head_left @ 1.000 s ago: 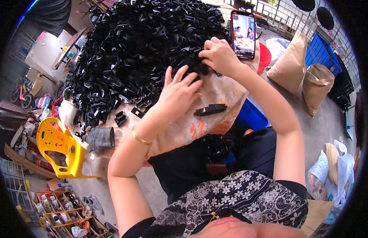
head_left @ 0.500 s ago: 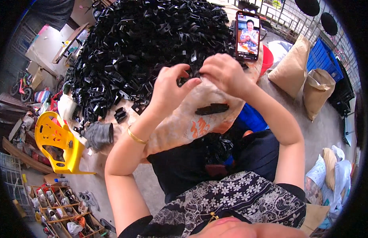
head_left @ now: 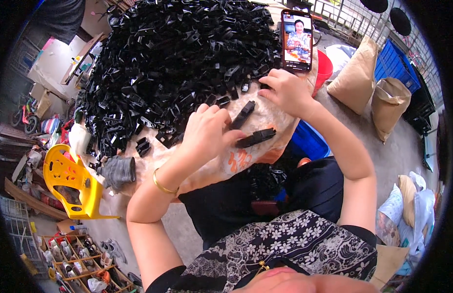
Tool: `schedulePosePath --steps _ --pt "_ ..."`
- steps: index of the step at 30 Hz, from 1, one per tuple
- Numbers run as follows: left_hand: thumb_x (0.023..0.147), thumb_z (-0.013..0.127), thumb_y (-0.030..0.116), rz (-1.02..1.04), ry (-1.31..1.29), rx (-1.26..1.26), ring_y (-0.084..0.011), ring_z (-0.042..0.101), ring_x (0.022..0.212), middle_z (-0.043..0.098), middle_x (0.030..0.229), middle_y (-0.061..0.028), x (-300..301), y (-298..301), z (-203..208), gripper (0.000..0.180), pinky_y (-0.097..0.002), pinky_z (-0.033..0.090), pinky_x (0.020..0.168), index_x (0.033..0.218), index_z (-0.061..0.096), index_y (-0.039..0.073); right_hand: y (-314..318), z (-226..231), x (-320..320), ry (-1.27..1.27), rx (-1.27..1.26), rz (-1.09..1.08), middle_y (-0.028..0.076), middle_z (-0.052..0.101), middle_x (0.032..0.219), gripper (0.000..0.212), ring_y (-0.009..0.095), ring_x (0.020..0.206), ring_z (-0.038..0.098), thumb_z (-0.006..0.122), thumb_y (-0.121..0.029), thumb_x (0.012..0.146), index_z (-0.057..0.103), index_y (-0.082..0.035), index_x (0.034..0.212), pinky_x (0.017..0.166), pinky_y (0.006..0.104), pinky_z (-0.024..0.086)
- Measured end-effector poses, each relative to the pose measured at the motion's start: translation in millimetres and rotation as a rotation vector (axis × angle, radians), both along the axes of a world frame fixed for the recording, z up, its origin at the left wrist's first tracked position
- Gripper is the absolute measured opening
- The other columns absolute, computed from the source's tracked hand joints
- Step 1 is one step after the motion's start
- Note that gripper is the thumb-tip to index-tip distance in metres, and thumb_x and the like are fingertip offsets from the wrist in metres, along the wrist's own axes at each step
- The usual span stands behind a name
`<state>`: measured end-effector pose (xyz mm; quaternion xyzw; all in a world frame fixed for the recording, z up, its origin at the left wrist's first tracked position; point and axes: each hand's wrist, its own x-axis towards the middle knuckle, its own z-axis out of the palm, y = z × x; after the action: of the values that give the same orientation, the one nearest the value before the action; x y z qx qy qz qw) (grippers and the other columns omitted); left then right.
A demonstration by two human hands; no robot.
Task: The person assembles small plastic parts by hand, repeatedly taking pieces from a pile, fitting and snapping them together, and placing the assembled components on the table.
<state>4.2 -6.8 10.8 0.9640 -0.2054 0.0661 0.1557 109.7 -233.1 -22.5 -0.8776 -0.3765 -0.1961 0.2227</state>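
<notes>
A big heap of black plastic parts covers most of the cloth-topped table. On the bare cloth in front of me lie two long black plastic pieces, an upper one and a lower one. My left hand is beside them at the heap's near edge, fingers bent and thumb apart, its tip by the lower piece's left end. Right of the heap, below the phone, my right hand hovers over the cloth with thumb and fingers parted. Nothing shows in either hand.
A phone playing a video stands at the table's far right, with a red bucket behind it. Brown sacks and a blue crate are on the right. A yellow chair and a shoe rack are left.
A second long black piece now lies on the cloth above the first. My hands have moved apart, the left one down toward me, the right one out toward the phone.
</notes>
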Motion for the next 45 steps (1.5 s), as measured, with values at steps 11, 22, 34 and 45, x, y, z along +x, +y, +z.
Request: schedulePosePath --steps 11,22,34,45 --pt "0.071 0.055 0.001 -0.363 -0.266 0.162 -0.0324 0.041 0.12 0.047 0.134 -0.0101 20 -5 4 0.038 -0.0427 0.038 0.098 0.105 0.067 0.013 2 2 -3 0.013 -0.018 0.12 0.013 0.061 0.094 0.031 0.029 0.086 0.06 0.065 -0.01 0.075 0.061 -0.004 0.105 0.077 0.038 0.049" --pt "0.073 0.072 0.014 -0.009 -0.034 -0.233 -0.0293 0.059 0.076 0.058 0.083 -0.0122 6 -5 -16 0.022 -0.0365 0.049 0.07 0.089 0.066 0.001 7 7 -30 0.525 0.315 0.372 0.008 0.065 0.096 0.028 0.017 0.082 0.061 0.072 -0.008 0.074 0.065 -0.003 0.1 0.072 0.03 0.048" --pt "0.07 0.073 0.01 -0.037 0.002 -0.265 -0.0265 0.059 0.069 0.058 0.075 -0.0116 9 2 -12 0.017 -0.0336 0.048 0.063 0.082 0.068 -0.002 3 9 -24 0.13 0.076 0.387 0.009 0.062 0.082 0.023 0.029 0.083 0.058 0.073 -0.011 0.064 0.067 -0.004 0.085 0.073 0.0376 0.045" --pt "0.073 0.071 0.017 -0.254 0.036 -0.309 -0.0312 0.052 0.09 0.058 0.088 -0.0127 -9 9 -15 0.024 -0.0377 0.045 0.078 0.09 0.067 0.001 14 16 -33 0.638 0.073 0.499 0.011 0.064 0.074 0.023 0.022 0.068 0.062 0.075 -0.02 0.07 0.069 -0.003 0.083 0.062 0.0325 0.048"
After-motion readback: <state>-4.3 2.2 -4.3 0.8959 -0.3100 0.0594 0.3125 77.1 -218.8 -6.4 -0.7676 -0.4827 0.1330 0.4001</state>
